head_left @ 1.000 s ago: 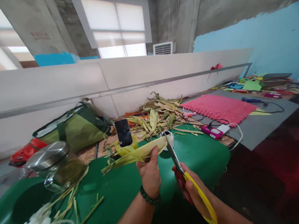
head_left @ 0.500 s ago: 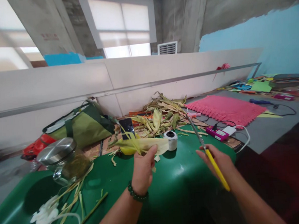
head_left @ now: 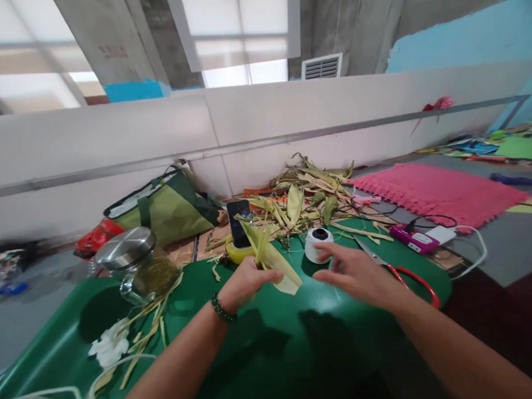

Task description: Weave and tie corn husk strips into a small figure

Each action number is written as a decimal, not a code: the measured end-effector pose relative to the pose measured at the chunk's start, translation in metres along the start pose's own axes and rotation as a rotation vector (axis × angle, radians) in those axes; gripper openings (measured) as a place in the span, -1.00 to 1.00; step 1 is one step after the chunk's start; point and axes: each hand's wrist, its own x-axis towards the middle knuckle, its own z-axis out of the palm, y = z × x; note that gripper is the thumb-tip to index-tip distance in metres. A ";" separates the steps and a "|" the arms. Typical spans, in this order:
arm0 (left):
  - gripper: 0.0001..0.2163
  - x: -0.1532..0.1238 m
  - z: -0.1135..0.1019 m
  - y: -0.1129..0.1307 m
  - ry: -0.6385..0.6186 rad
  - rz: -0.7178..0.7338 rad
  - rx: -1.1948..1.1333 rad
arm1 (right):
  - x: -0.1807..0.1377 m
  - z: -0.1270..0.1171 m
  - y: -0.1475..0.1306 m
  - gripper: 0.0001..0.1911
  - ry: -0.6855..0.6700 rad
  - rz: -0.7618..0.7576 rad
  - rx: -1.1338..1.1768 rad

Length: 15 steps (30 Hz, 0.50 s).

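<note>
No text, label, brand or number could be read. A few red marks (head_left: 112, 51) were seen on the grey concrete pillar (head_left: 94, 23), far beyond and up to the left of the spot where the pale yellow-green husk strip (head_left: 274, 263) was pinched by the left hand (head_left: 242, 286). They were too blurred and too small to be made out as letters or signs.

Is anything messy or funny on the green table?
Yes. Husk scraps lie strewn beside the jar, and the scissors lie near the right edge of the green table, just past the open right hand.
</note>
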 end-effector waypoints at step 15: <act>-0.86 -0.011 -0.060 -0.040 0.441 -0.300 -0.351 | 0.105 0.068 -0.023 -0.55 0.203 0.109 1.157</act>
